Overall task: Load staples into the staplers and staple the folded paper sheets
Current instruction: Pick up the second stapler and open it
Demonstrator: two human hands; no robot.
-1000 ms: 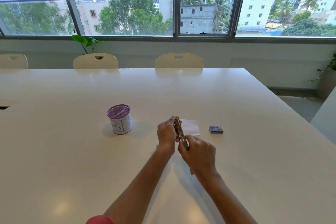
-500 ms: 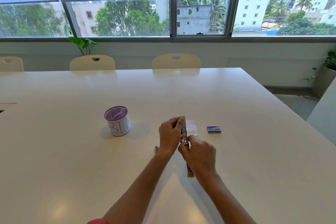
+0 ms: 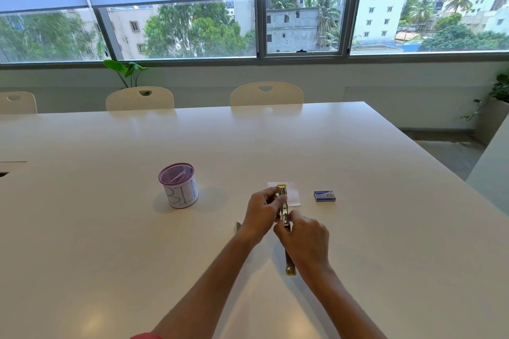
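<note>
At frame centre the slim gold metal stapler has swung fully open lengthwise, left hand fingers gripping its far half and right hand fingers curled on its middle, so loading looks under way.

Staple box right of paper

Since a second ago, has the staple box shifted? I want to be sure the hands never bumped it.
No. The staple box lies right of the folded paper at the same gap as before; only the camera moved.

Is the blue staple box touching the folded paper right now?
Apart. The head view shows bare white table between the staple box and the right edge of the folded paper.
</note>
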